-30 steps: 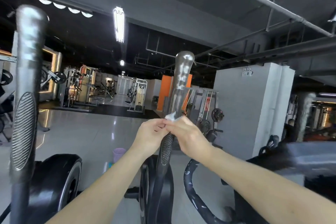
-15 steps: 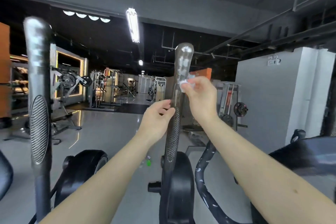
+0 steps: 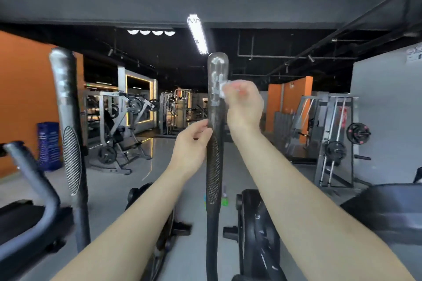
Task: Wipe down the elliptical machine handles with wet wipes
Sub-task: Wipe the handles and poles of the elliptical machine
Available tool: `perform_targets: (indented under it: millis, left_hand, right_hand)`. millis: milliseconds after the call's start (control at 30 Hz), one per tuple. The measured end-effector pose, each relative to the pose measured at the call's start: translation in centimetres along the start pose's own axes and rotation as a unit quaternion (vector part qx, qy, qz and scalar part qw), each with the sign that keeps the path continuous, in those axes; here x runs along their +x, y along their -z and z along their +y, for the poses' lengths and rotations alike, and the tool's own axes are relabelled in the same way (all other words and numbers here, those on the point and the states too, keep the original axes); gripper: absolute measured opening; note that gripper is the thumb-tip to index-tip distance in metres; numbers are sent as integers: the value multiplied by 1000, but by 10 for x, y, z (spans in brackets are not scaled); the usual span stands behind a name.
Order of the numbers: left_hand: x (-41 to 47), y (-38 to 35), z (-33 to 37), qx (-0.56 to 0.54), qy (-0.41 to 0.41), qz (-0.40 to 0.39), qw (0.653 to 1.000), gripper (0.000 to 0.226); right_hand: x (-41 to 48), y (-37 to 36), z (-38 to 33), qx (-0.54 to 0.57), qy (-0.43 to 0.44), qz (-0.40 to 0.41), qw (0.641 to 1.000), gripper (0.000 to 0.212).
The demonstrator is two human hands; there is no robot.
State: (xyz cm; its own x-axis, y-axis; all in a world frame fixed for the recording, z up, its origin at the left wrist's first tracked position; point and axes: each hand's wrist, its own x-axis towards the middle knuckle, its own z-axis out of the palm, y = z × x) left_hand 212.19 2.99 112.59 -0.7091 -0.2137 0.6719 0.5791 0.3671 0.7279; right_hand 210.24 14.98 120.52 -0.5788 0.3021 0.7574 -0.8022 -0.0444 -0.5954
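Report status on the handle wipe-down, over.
Right hand pinches wet wipe against upper handle. Left hand touches handle lower down, grip unclear. Nothing in the way.
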Motion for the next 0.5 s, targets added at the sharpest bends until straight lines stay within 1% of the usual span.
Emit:
perform_targets:
  millis: [133, 200, 267, 400, 433, 500]
  left_hand:
    - [-2, 5, 0, 0, 10, -7, 1000, 39]
    - [-1, 8, 2, 4, 2, -16, 1000, 38]
    - [2, 12, -1, 6, -10, -32, 999, 38]
    - [11, 19, -10, -17, -32, -63, 997, 37]
    - [13, 20, -14, -24, -36, -72, 996, 36]
    - [15, 20, -21, -34, -44, -89, 994, 34]
  right_hand:
    - [22, -21, -10, 51, -43, 46, 997, 5]
    - [13, -24, -10, 66, -33, 53, 996, 8]
    - [2, -18, -6, 41, 2, 35, 999, 10]
    - [-20, 2, 10, -61, 57, -19, 996, 3]
    - [-28, 6, 17, -74, 62, -23, 995, 3]
    - [-48, 12, 30, -98, 46, -27, 994, 3]
